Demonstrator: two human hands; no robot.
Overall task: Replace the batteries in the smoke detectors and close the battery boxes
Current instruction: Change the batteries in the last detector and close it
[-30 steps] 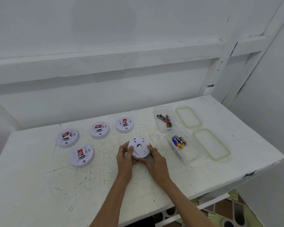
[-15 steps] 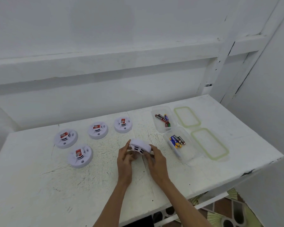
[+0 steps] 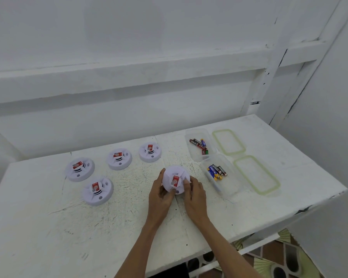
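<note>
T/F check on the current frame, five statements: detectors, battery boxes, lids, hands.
1. Both hands hold one smoke detector. True: the left hand and right hand grip the held detector.
2. Four other detectors lie on the table. True: they sit left of the hands, for example the nearest one.
3. Both battery boxes are closed. False: the far box and near box are open, with both lids flat on the table beside them.
4. The held detector's red label faces the table. False: it faces up.
5. The near box is empty. False: it holds batteries.
</note>
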